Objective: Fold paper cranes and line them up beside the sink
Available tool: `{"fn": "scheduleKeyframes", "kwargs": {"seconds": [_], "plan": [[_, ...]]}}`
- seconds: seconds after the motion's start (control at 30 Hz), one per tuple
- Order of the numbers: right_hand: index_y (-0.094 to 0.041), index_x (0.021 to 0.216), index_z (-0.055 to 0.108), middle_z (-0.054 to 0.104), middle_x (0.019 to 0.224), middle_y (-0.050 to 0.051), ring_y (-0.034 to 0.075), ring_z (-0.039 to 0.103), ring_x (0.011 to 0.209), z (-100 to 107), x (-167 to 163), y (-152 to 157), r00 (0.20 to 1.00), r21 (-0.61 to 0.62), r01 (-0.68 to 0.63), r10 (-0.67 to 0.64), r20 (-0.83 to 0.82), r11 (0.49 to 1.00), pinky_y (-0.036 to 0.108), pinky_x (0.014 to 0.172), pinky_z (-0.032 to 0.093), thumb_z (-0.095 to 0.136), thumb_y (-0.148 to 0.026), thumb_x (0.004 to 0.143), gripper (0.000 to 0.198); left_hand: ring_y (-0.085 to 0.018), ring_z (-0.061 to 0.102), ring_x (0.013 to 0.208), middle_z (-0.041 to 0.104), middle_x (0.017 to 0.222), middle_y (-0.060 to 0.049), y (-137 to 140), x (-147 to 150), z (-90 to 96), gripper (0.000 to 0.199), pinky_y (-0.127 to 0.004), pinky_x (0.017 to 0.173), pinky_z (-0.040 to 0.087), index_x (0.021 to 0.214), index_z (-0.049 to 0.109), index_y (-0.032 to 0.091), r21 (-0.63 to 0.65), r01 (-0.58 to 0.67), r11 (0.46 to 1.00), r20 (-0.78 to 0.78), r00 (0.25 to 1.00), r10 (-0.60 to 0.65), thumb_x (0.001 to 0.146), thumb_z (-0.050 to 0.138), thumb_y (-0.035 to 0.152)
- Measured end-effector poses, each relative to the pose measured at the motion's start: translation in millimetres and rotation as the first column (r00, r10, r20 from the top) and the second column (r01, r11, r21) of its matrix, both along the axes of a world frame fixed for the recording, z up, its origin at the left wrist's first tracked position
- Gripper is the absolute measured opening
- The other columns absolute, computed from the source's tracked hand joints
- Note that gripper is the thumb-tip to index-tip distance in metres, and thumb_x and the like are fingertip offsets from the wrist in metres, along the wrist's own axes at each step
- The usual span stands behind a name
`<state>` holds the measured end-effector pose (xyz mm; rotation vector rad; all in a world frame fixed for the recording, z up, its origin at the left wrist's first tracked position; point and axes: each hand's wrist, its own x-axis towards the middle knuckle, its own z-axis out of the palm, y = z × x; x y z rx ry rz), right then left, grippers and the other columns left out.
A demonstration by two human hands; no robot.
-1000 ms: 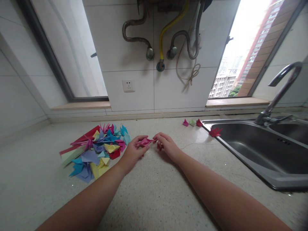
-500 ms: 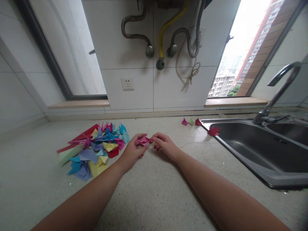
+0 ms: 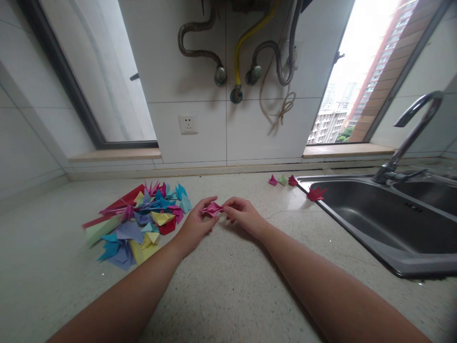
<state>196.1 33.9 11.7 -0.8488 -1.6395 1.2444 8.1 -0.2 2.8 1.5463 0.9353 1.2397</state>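
Observation:
A pink folded-paper piece (image 3: pixel 212 209) is held between my two hands, just above the speckled countertop (image 3: pixel 217 290). My left hand (image 3: pixel 199 218) grips its left side, thumb below and fingers above. The fingertips of my right hand (image 3: pixel 240 213) pinch its pointed right end. To the left of my left hand lies a heap of folded papers (image 3: pixel 132 232) in blue, purple, yellow, red, pink and pale green; a yellow folded piece (image 3: pixel 162 218) is among those nearest my hand.
A magenta folded piece (image 3: pixel 273 180), a pale green one (image 3: pixel 283 180) and a red one (image 3: pixel 293 180) stand in a row near the back wall. A red paper piece (image 3: pixel 316 194) rests on the rim of the sink (image 3: pixel 357 238). A faucet (image 3: pixel 410 133) rises behind it.
Both hands keep hold of the pink folded paper, which appears slightly wider open now. The whole view has shifted a little; the other papers lie as before.

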Motion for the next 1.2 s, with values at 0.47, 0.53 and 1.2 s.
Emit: {"fn": "scheduleKeyframes", "kwargs": {"seconds": [0.47,0.53,1.2], "plan": [[-0.017,0.093,0.068,0.06,0.077,0.003,0.012,0.054,0.066,2.9,2.7,1.1,0.986,0.081,0.101,-0.089,-0.14,0.992,0.025,0.056,0.047,0.074,-0.043,0.076,0.031,-0.01,0.051,0.074,0.054,0.118,-0.006,5.0,1.2,-5.8,0.05,-0.018,0.048,0.044,0.126,0.05,0.024,-0.043,0.011,0.999,0.042,0.999,-0.009,0.08,0.07,0.032],[-0.018,0.093,0.068,0.06,0.077,0.003,0.013,0.054,0.068,3.8,2.8,0.6,0.985,0.088,0.103,-0.09,-0.145,0.991,0.025,0.057,0.048,0.074,-0.043,0.076,0.031,-0.009,0.051,0.071,0.055,0.115,-0.006,5.6,0.5,-6.2,0.044,-0.018,0.048,0.043,0.121,0.052,0.023,-0.042,0.021,0.999,0.054,0.998,-0.019,0.082,0.069,0.034],[-0.017,0.094,0.067,0.061,0.079,0.004,0.012,0.054,0.067,0.2,1.1,-0.6,0.996,0.093,0.054,-0.047,-0.075,0.994,0.025,0.057,0.047,0.074,-0.043,0.076,0.033,-0.008,0.051,0.057,0.062,0.088,-0.005,7.1,0.4,-2.6,0.038,-0.019,0.045,0.039,0.103,0.064,0.015,-0.049,-0.073,0.996,0.133,0.988,0.079,0.082,0.066,0.047]]}}
